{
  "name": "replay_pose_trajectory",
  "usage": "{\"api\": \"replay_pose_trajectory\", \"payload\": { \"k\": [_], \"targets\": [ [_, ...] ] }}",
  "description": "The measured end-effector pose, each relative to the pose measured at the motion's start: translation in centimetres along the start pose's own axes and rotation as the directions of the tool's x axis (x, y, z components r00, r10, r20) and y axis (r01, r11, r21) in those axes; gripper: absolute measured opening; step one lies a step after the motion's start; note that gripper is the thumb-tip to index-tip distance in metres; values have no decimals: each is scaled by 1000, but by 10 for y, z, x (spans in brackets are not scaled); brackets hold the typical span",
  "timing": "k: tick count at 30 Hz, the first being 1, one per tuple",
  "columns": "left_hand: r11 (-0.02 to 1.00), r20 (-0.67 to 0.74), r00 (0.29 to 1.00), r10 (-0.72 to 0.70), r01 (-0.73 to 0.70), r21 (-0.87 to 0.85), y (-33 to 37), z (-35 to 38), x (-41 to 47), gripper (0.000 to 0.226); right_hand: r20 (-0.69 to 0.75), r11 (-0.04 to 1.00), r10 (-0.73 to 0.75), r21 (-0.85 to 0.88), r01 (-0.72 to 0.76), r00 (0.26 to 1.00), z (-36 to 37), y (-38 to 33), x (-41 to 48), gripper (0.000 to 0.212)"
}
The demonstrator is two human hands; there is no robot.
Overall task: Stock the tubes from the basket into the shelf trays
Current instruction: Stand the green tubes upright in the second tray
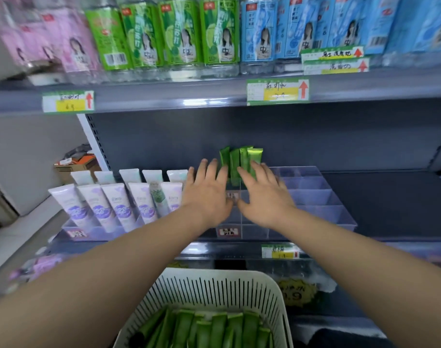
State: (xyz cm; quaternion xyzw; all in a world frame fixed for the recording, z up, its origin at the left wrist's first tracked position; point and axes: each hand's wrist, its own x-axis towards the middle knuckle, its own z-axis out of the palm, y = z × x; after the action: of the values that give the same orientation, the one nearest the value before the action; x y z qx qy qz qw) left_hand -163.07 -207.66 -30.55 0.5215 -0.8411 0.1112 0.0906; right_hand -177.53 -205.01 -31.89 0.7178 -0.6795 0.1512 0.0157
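Several green tubes (242, 159) stand upright at the back of a clear plastic shelf tray (314, 197). My left hand (205, 194) and my right hand (263, 194) reach side by side over the tray, fingers straight and spread, fingertips touching or nearly touching the green tubes. Neither hand holds anything. Below, a white slatted basket (214, 287) holds several more green tubes (209, 330) lying flat.
White and lilac tubes (119, 197) fill the tray to the left. Rows of pink, green and blue bottles (179, 33) stand on the shelf above, with price tags (277, 91) on its edge. The tray's right compartments are unfilled. A cardboard box (75, 167) sits at the far left.
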Motion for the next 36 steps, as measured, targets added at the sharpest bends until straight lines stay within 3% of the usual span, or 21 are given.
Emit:
{"api": "replay_pose_trajectory", "payload": {
  "k": [15,31,36],
  "targets": [
    [999,79,996,-50,50,0,-25,43,-111,73,163,997,-62,46,55,985,55,-48,-83,78],
    [987,332,943,-21,73,-144,-32,138,-178,66,405,992,-41,127,-12,913,149,-45,-140,74],
    [944,472,880,-57,202,-262,-33,168,-185,52,500,996,-8,79,-37,866,173,-44,-143,57]
  ]
}}
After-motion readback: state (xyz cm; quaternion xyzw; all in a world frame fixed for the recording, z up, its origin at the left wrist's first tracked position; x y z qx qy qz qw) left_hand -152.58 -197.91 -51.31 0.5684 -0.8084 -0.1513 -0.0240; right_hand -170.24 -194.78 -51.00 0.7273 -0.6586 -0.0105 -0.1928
